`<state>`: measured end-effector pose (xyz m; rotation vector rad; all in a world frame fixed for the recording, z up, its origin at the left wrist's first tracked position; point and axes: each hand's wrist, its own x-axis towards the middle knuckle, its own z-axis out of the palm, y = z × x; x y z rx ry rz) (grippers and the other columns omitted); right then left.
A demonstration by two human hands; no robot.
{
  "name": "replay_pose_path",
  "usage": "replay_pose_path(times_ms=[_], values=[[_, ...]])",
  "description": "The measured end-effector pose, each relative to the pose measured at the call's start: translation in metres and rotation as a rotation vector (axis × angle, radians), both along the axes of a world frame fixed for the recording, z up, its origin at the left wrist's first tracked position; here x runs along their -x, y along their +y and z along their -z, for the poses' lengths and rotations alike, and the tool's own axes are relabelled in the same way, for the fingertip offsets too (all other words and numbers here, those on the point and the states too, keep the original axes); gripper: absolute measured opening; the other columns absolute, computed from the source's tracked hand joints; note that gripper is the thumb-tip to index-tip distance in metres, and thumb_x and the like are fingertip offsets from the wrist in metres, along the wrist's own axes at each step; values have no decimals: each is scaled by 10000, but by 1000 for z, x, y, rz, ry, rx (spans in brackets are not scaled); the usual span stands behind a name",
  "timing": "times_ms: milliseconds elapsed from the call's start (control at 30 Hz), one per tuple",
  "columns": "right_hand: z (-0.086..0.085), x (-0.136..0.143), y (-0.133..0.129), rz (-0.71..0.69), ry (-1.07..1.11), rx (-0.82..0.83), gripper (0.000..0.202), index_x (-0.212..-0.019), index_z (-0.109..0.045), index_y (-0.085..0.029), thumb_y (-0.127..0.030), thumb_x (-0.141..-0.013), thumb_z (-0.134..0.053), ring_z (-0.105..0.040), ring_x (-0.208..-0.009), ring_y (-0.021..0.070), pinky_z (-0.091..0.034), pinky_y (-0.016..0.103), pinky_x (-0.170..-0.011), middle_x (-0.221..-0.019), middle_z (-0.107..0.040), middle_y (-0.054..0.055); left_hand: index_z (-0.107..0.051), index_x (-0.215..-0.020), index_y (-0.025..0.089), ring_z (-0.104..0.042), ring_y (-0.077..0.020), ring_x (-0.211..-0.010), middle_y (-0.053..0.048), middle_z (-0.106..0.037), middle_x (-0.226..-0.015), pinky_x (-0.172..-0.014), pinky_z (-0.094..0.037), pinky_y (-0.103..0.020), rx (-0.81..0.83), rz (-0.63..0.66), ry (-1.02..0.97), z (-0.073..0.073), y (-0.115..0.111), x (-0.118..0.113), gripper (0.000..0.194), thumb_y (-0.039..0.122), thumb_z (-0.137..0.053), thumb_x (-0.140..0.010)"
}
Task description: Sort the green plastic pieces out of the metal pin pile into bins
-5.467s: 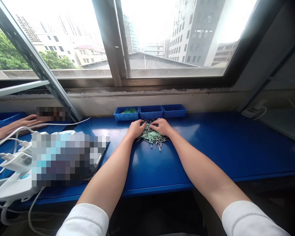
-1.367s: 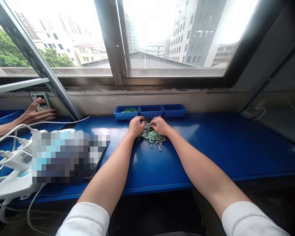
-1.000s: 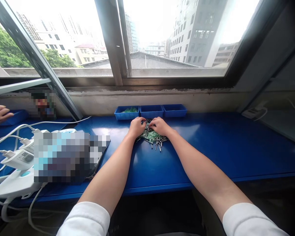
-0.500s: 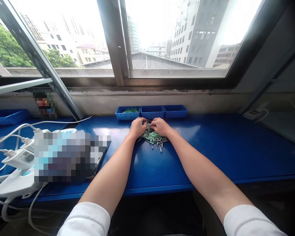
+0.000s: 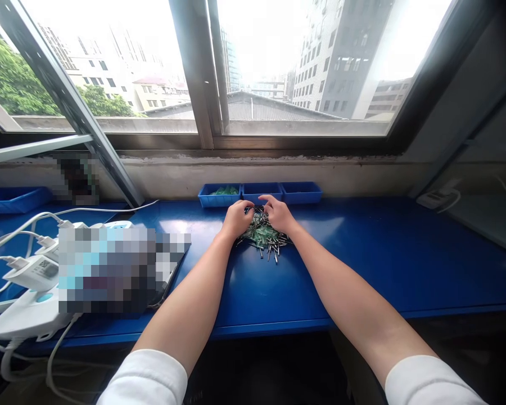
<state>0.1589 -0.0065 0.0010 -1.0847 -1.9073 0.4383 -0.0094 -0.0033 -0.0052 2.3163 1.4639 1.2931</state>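
Observation:
A pile of thin silvery metal pins (image 5: 274,246), mixed with crumpled translucent green pieces (image 5: 262,233), lies on the blue tabletop between my hands. At the pile's left edge is my left hand (image 5: 236,218), its fingers curled in and its thumb close to the index finger. Whatever it may pinch is too small to make out. My right hand (image 5: 278,215) is over the pile's right side, with the index finger stretched toward the middle blue bin (image 5: 261,189) and the thumb apart. I see nothing in its fingers.
Left of the middle bin stands a blue bin (image 5: 219,199) with green pieces in it; another blue bin (image 5: 301,197) adjoins on the right. A white power strip (image 5: 29,315) with plugs and cables lies left, beside a blurred object. A metal post (image 5: 105,152) rises behind.
My right hand has lifted slightly from the pile, and its index finger has straightened toward the middle bin. My left hand stays at the pile's left edge.

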Motion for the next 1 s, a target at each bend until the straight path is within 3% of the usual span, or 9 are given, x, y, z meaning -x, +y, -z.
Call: replay_pose_path(times_ms=[133,300,400,533,633,767,900,1000], values=[[1,-2,2,7,67,35,251,-958,-624,-173,-144,-844,-402,-573,-656,121,-463,249,-669,-737,-624,13,-662,-960,176,-614,-175,-919,-51,-671,-965,-864,-469,-269,-17,33,17,-6,-6,-4,217,216,-516,-804],[2,0,4,4,302,155,108,-864,-565,-180,-260,-844,-496,-647,-693,143,-507,260,-673,-797,-681,36,-656,-1002,196,-613,-182,-955,-42,-674,-1014,-876,-469,-274,50,123,57,-13,-16,-10,239,299,-534,-824],[1,0,5,20,349,211,181,-794,-559,-181,-361,-817,-561,-660,-686,168,-512,270,-638,-744,-684,43,-663,-984,191,-620,-183,-942,-44,-683,-1010,-862,-471,-272,62,164,71,-14,-17,-11,237,319,-533,-833],[-3,0,1,46,300,191,294,-708,-556,-189,-472,-779,-590,-626,-598,155,-494,270,-596,-682,-674,27,-686,-892,187,-633,-183,-832,-46,-702,-906,-793,-474,-272,26,103,129,-12,-13,-10,211,264,-494,-847],[-6,0,-4,89,240,110,238,-761,-611,-191,-428,-756,-616,-592,-586,138,-472,256,-589,-656,-660,2,-690,-892,194,-631,-184,-812,-43,-704,-885,-767,-472,-266,36,44,156,-10,-10,-9,226,214,-471,-840],[-9,0,-10,45,199,55,172,-741,-670,-185,-352,-730,-629,-593,-635,137,-468,246,-625,-696,-672,5,-700,-896,202,-635,-188,-821,-41,-707,-879,-771,-474,-262,76,16,166,-7,-9,-6,236,224,-471,-841],[-11,-4,-8,72,220,58,197,-735,-695,-180,-362,-724,-620,-604,-663,153,-474,257,-644,-714,-683,14,-689,-967,201,-629,-207,-907,-52,-697,-970,-849,-465,-283,42,13,147,-6,-6,-5,248,309,-500,-849],[-11,-15,-3,194,252,19,211,-825,-708,-178,-327,-730,-594,-608,-736,171,-486,281,-723,-800,-698,27,-638,-1090,169,-592,-228,-1026,-83,-655,-1097,-931,-439,-313,3,-74,97,-5,-2,-2,327,345,-512,-844]])
